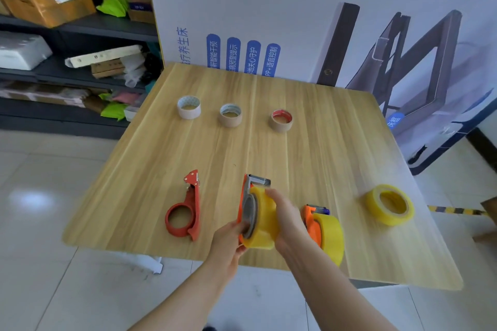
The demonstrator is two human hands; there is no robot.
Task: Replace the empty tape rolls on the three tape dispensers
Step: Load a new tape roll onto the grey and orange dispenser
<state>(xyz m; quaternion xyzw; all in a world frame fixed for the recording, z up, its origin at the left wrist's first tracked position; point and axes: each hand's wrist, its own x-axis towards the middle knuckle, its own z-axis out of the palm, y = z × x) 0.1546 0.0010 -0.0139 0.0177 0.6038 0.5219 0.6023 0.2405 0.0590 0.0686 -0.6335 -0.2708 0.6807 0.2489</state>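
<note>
The left hand [227, 246] is gripping the orange tape dispenser [242, 197] while the right hand [286, 216] is clasping its yellow tape roll [265, 213].

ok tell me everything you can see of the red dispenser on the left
The red dispenser lies flat on the wooden table, near its left front. It looks like dark red plastic: an open ring nearest the person, no roll in it, and an arm running away to a triangular head. Only the table touches it.
</note>
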